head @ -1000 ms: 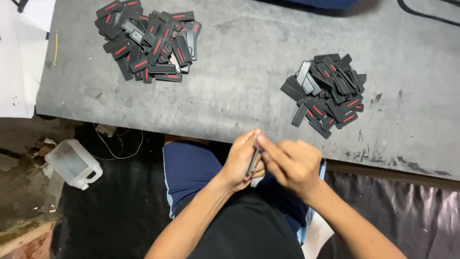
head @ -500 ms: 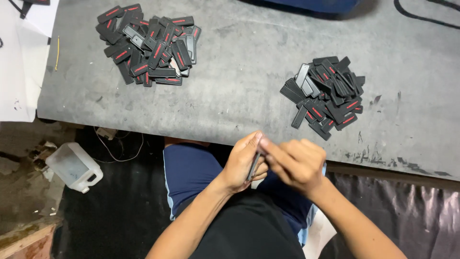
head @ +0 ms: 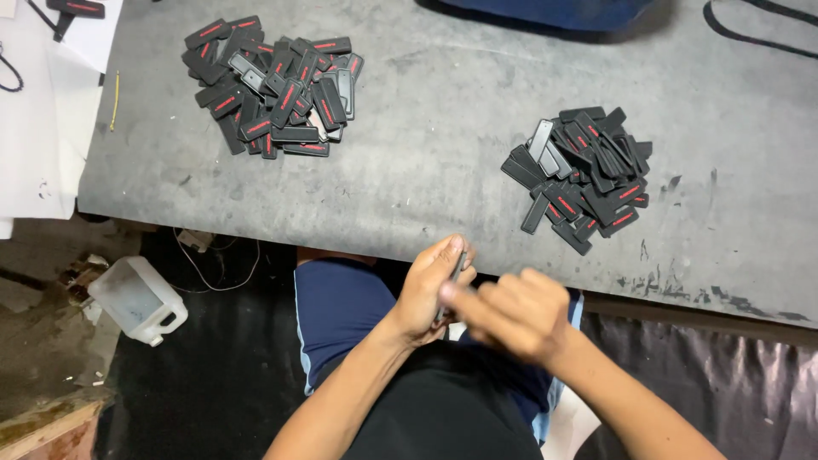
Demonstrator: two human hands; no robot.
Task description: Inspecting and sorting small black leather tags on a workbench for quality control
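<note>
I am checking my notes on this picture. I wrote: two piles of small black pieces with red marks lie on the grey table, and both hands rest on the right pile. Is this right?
Not quite. The head view shows the two piles on the grey table, but neither hand touches them. The left hand and right hand meet below the table's near edge, over the lap, around one small dark piece.

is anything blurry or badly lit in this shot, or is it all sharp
Head view: the right hand is smeared by motion blur; the left hand and the slim dark piece it holds are clearer. Both piles on the grey table look sharp, evenly lit; the floor below is dim.
</note>
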